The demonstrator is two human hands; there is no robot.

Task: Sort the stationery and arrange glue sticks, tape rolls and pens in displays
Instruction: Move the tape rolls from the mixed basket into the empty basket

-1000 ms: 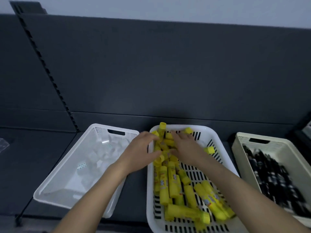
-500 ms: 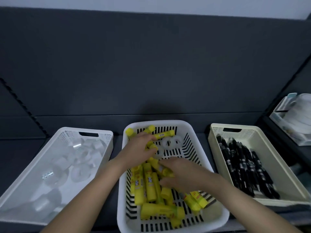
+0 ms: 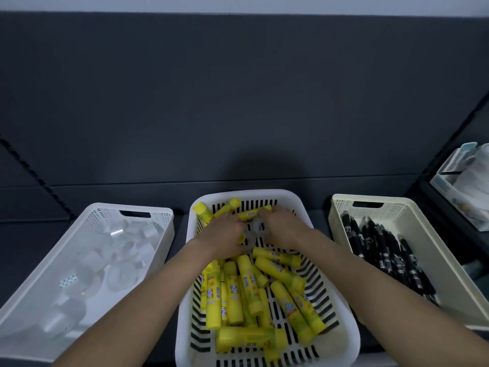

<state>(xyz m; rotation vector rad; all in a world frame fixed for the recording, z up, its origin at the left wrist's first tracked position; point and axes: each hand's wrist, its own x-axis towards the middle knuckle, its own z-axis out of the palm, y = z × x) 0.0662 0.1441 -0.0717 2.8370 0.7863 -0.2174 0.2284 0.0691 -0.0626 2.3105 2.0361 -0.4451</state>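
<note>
A white slotted basket (image 3: 267,197) in the middle holds several yellow glue sticks (image 3: 247,284) and two clear tape rolls (image 3: 258,229) near its far end. Both of my hands reach into that far end. My left hand (image 3: 225,233) lies palm down over glue sticks, with its fingertips at the left roll; its grip is hidden. My right hand (image 3: 287,230) curls its fingers round the right roll, and its fingertips also reach a glue stick (image 3: 250,214). On the left, a white basket (image 3: 158,215) holds several clear tape rolls (image 3: 124,250). On the right, a cream basket (image 3: 412,215) holds several black pens (image 3: 383,250).
The three baskets stand side by side on a dark shelf with a dark back panel (image 3: 238,102). At the far right, a clear box (image 3: 460,186) with white goods sits on a neighbouring shelf. A perforated upright (image 3: 31,168) runs at the left.
My right hand has moved from the basket's middle up to the tape rolls at the far end. My left hand has shifted right towards the same rolls.
</note>
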